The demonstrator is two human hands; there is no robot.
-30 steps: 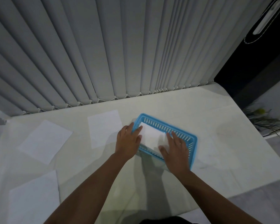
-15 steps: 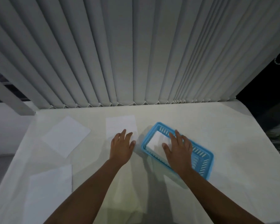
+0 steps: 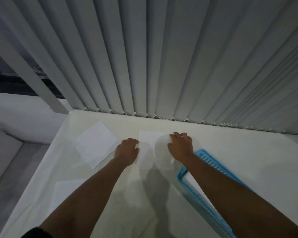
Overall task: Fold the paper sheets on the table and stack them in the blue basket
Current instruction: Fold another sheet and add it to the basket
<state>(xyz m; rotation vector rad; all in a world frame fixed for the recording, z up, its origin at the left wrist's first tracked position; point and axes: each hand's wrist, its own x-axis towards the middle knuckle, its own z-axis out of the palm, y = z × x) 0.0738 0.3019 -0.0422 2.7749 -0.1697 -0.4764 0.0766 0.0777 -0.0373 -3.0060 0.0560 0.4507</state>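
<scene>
A white paper sheet (image 3: pixel 147 148) lies flat on the table, in the middle near the blinds. My left hand (image 3: pixel 127 150) is at its left edge with curled fingers and thumb pinching that edge. My right hand (image 3: pixel 181 146) rests on the sheet's right part, its bent fingertips touching the paper. The blue basket (image 3: pixel 205 152) stands at the right, mostly under my right forearm, with a folded white paper (image 3: pixel 194 182) inside it.
A second sheet (image 3: pixel 96 145) lies tilted at the left and a third one (image 3: pixel 65 191) near the front left edge. Grey vertical blinds (image 3: pixel 162 66) hang along the table's (image 3: pixel 239 160) far edge. The table drops off to the floor on the left.
Both hands left the basket and moved left to the middle sheet. The right hand came off the folded paper in the basket. The view swung left.
</scene>
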